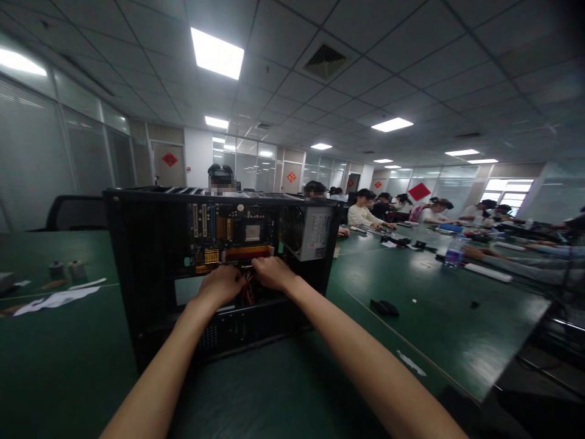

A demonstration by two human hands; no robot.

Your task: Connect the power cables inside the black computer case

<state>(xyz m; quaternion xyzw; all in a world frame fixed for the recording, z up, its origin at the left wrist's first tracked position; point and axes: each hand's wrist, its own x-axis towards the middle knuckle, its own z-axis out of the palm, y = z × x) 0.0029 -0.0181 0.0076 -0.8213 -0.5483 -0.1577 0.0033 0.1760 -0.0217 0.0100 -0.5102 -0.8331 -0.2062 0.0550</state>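
An open desktop computer case (150,274) is stood on a green table (411,305), its open side turned toward the camera and its long axis running left to right. Inside, the motherboard (228,235) is mounted upright, with the power supply (308,231) at the right end. Both hands are reached into the case just below the motherboard. The left hand (222,285) is curled closed beside red cables (249,292); the right hand (272,272) is closed too, fingers hidden. What is gripped cannot be told.
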